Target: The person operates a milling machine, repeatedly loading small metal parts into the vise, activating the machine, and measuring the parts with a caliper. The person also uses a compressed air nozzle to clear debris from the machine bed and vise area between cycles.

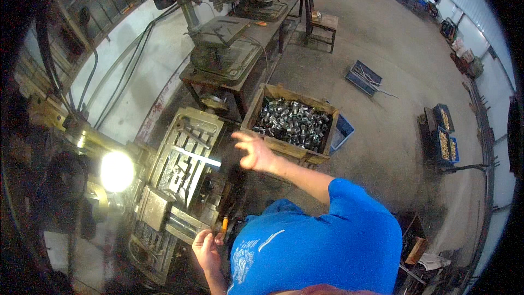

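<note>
Your left hand (206, 247) is curled at the right end of the vise (185, 226), beside an upright orange handle (224, 225); whether its fingers grip anything, I cannot tell. That handle looks light and stiff, best taken round its middle. Farther up, a pale bar (197, 157) lies across the machine table (185, 117), reaching its right edge. Your right hand (255, 154) is empty, fingers spread, by the near left corner of the crate (295, 152). Metal parts (292, 123) are heaped inside; they should be hard, weighty for their size, perhaps slick, so pinch one firmly round its outer sides. Beyond stands a bench (275, 30)
</note>
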### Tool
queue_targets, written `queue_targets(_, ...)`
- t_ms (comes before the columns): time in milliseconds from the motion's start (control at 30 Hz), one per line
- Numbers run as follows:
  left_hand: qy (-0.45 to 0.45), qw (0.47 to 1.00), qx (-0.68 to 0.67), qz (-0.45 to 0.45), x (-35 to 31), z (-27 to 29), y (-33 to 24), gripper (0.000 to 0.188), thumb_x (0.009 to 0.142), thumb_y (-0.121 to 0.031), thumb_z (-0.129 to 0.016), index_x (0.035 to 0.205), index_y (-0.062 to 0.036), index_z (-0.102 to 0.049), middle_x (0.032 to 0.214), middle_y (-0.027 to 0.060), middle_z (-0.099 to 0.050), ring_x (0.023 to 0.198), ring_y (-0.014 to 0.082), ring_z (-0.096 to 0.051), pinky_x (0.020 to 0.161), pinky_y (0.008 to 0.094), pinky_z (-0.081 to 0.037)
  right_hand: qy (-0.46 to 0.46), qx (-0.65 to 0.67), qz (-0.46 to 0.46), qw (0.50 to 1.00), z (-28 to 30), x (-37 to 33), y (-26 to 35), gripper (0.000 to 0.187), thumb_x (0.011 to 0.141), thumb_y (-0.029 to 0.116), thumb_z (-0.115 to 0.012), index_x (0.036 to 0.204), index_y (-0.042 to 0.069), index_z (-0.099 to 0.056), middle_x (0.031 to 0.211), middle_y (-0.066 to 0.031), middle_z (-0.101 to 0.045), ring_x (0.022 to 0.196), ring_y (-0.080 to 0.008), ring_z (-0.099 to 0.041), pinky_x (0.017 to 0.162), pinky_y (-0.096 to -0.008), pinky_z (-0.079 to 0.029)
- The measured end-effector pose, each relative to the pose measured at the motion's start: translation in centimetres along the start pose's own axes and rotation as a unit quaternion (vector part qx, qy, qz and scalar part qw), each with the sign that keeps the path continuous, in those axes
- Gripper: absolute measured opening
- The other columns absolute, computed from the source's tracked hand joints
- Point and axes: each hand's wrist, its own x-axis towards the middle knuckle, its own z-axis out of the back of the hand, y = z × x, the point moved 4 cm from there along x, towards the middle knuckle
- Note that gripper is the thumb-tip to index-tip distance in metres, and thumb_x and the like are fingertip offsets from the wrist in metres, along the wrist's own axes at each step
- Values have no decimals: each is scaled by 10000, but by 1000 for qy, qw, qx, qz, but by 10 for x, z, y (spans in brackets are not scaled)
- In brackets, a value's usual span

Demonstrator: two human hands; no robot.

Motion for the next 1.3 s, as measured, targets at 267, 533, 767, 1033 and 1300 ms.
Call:
queue_targets(267,34,998,48,-27,1,-32,-9,232,763,43,-550,995,49,-537,814,118,-612,752,202,-609,706,297,-500,199,219,14,955,-13,-12,109,735,521,138,-563,1249,75,-480,645,-65,-564,641,-225,-519,639,-358,-402)
queue_targets(533,129,988,22,-83,11,-64,-18,359,737,20,-524,1094,51,-497,1010,121,-577,901,178,-578,797,286,-472,143,140,338,920,-26,-45,166,756,481,186,-670,1194,33,-467,1202,-145,-500,1160,-314,-431,949,-460,-330)
queue_targets(767,67,989,-7,-131,1,-65,-48,614,762,-24,-499,1317,75,-257,1082,255,-552,981,305,-580,873,378,-462,317,-64,175,930,-44,-32,80,522,535,218,-569,997,-22,-549,920,-152,-541,910,-325,-504,831,-440,-370)
queue_targets(1033,17,975,-213,-67,3,-70,-10,465,875,-228,-528,1271,-23,-397,1144,121,-544,982,206,-573,851,333,-468,236,137,356,894,-31,-38,167,787,411,143,-644,1176,18,-504,1242,-140,-483,1225,-320,-380,1017,-509,-226)
queue_targets(1300,-80,941,-220,-244,-77,-20,-35,422,876,-251,-530,1193,21,-470,909,206,-632,909,278,-621,836,395,-479,347,133,290,882,-57,-30,110,539,547,167,-602,1055,-11,-586,1301,-222,-398,1208,-362,-364,1028,-429,-243)
